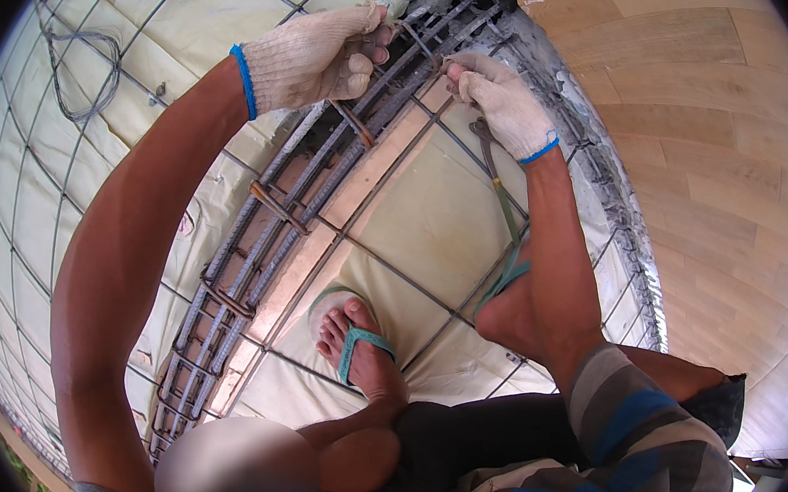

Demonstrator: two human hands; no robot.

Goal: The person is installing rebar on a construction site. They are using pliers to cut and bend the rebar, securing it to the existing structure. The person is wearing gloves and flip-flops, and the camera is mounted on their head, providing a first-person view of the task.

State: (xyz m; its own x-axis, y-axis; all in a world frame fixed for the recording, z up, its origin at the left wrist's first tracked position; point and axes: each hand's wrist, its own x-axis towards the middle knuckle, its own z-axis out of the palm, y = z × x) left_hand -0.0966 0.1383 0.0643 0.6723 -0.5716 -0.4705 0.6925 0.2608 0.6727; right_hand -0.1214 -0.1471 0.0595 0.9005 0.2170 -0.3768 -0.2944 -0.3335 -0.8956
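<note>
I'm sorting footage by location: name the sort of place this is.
Likely a construction site: a grid of thin grey steel bars over pale yellow sheeting, and a long, narrow cage of ribbed grey and rusty steel.

Pale sheet-covered floor (424, 210), steel-bar grid (344, 236) across it, loose wire coil (118, 56) toward upper left, 1 sandalled foot (363, 346)

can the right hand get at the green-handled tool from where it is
Probably yes: the right hand is close above the head of the green-handled tool, with nothing visible between them. Whether its fingers are already pinching something by the steel bars is hard to tell.
</note>
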